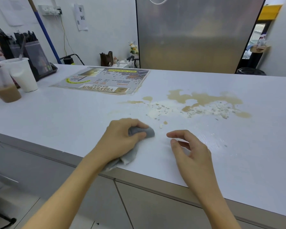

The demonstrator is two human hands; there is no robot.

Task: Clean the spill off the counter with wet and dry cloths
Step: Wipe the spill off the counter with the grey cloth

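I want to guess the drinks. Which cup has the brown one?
The low cup at the far left edge holds brown drink; the taller cup beside it looks white.

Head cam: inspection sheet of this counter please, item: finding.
Surface: white counter, wet sheen near right.
Job's things: brown spill with white crumbs, uncleaned; grey cloth.
Clutter: laminated menu, two cups, black tray.
Grippers: left hand grips the cloth; right hand hovers, holding nothing.
Cables: yellow cord from wall socket.
Surroundings: steel panel, flowers.
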